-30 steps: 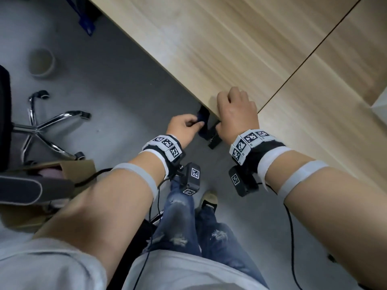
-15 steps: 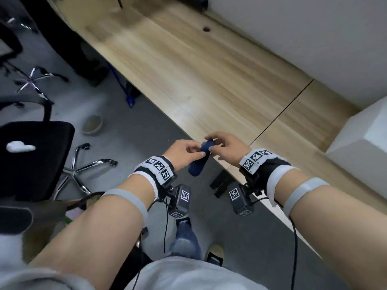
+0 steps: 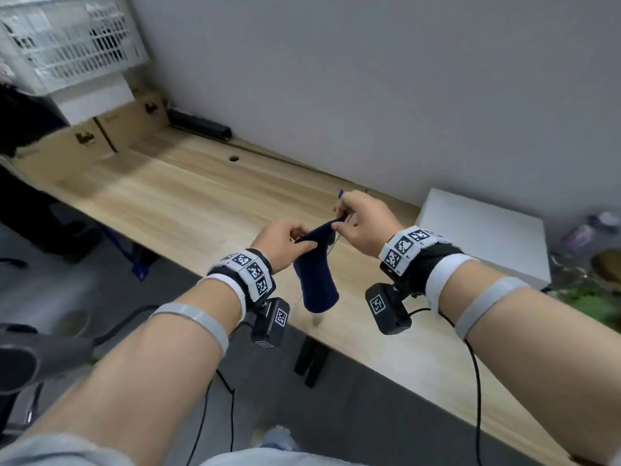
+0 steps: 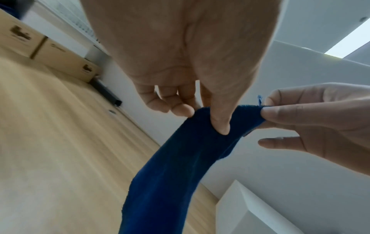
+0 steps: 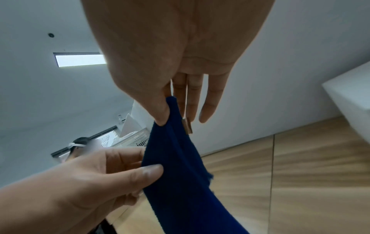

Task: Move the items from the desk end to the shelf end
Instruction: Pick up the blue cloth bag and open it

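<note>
Blue cloth (image 3: 317, 284) held above the desk (image 3: 188, 203).
It is pinched by left hand (image 3: 285, 243) and right hand (image 3: 363, 223); its placing at the shelf end seemingly remains.

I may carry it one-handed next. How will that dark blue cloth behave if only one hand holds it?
Likely floppy: the blue cloth hangs limp below where the left hand and right hand pinch it. Probably light, since fingertip pinches hold it. It may swing.
</note>
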Demonstrator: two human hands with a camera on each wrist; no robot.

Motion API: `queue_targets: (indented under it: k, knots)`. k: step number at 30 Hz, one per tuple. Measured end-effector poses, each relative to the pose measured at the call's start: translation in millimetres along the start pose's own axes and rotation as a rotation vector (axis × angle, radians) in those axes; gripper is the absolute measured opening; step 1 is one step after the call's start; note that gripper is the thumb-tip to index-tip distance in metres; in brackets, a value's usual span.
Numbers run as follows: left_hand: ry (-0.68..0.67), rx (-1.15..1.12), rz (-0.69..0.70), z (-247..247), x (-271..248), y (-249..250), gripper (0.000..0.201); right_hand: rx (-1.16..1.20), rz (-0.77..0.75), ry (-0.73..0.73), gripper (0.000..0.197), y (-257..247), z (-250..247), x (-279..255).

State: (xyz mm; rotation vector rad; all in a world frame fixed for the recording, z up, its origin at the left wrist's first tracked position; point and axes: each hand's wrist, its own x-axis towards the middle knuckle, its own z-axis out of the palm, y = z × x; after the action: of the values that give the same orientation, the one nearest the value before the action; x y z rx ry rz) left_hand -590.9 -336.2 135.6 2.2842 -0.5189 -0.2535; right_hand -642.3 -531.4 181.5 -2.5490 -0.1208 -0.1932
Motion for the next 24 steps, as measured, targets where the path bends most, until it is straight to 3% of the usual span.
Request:
queue_targets:
  k: [1, 5, 8, 14, 17, 19, 21, 24]
  knots:
    - [-0.029, 0.030, 0.037, 3, 5, 7, 0.001, -0.006, 0.029, 0.008, 0.010, 5, -7, -2]
    - [-0.120, 0.101, 0.097, 15, 32, 26, 0.015, -0.042, 0.122, 0.052, 0.011, 27, -29, -10]
    - [-0.098, 0.150, 0.178, 27, 54, 32, 0.017, -0.047, 0.192, 0.111, 0.009, 44, -39, -12]
    - [-0.153, -0.039, 0.232, 46, 93, 40, 0.003, -0.034, 0.305, 0.183, 0.007, 64, -48, -5]
    - [-0.110, -0.099, 0.216, 55, 104, 45, 0.021, 0.108, 0.354, 0.183, 0.008, 65, -51, 4]
    - [-0.200, -0.193, 0.204, 60, 108, 49, 0.037, 0.202, 0.377, 0.160, 0.011, 63, -53, 11]
    - [-0.349, -0.253, 0.235, 67, 110, 54, 0.037, 0.183, 0.367, 0.146, 0.013, 60, -57, 18]
    - [-0.433, -0.331, 0.266, 74, 115, 62, 0.039, 0.177, 0.381, 0.128, 0.012, 54, -66, 25]
